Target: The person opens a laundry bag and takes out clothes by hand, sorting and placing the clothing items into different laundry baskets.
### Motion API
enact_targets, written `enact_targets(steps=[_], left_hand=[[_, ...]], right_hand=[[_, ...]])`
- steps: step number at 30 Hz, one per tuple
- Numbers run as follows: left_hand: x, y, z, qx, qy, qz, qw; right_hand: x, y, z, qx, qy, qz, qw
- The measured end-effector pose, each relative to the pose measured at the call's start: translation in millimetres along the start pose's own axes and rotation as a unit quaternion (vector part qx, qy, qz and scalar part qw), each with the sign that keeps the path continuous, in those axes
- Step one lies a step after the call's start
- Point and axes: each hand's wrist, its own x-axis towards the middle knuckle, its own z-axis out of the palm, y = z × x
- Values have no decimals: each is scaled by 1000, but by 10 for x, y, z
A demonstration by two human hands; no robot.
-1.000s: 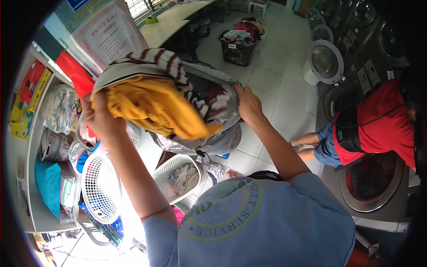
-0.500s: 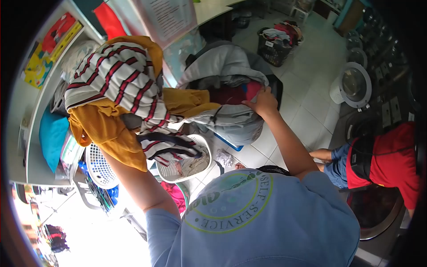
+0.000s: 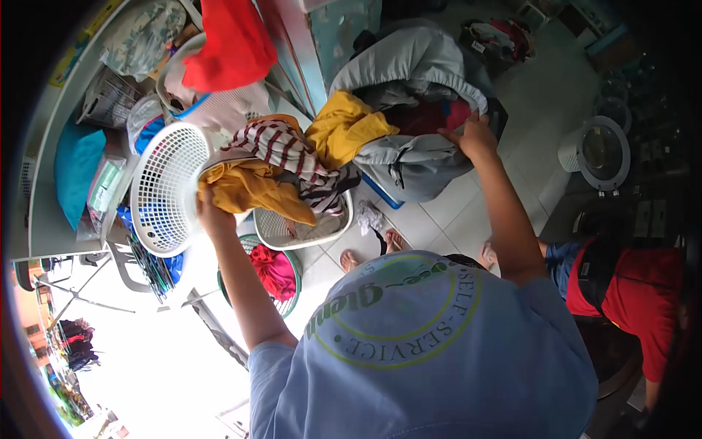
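Note:
My left hand [image 3: 216, 215] is closed on the edge of a mustard ribbed garment [image 3: 265, 192]. A white garment with dark red stripes [image 3: 281, 145] lies bunched against it, above a white laundry basket [image 3: 335, 235]. My right hand [image 3: 477, 140] grips the rim of a grey cloth laundry bag [image 3: 420, 172], holding its mouth wide. Dark red and grey clothes show inside the bag. A yellow garment [image 3: 351, 124] hangs over the bag's left edge.
A white perforated basket [image 3: 170, 192] stands tilted beside my left hand. A green basket [image 3: 292, 296] with pink cloth sits on the floor. A person in a red shirt [image 3: 635, 282] bends at the right, by front-loading washers [image 3: 603, 143]. Shelves [image 3: 44, 183] line the left.
My left hand has lowered the bundle of mustard and striped clothes towards the white basket. The yellow cloth now rests at the bag's mouth. My right hand stays on the bag's rim.

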Motion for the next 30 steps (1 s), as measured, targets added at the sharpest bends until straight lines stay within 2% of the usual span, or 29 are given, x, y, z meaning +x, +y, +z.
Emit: enact_targets(steps=[2,3,4,6,7,10,14,18,23,26,30], left_hand=[[-65,-403,-476,115,-36,-61,991],[-160,-441,-514,144,-13,-76,987],[-186,-489,-565,146,-10,-91,985],[-204,-590,-682,64,8,-94,994],[-190,-684,-716,52,46,-96,993],[-155,-989,-870,66,62,-121,989],[-240,-1413,-1023,128,31,-160,978],[-194,-1369,-1135,116,25,-192,974],[-141,-865,-1021,101,-40,-166,980],[-173,-595,-818,99,-43,-156,982],[-196,-580,-709,107,-90,-154,978]], right_hand=[[43,24,55,-4,9,-3,1000],[42,17,68,-7,20,-4,1000],[38,14,73,-17,9,1,1000],[41,-5,76,2,17,4,1000],[59,-10,74,-4,8,13,1000],[125,33,151,-3,6,26,1000],[263,146,210,17,-13,37,999],[222,75,164,4,-11,36,999],[317,188,291,-28,16,38,999],[290,161,260,10,1,32,999],[367,319,365,-6,31,33,999]])
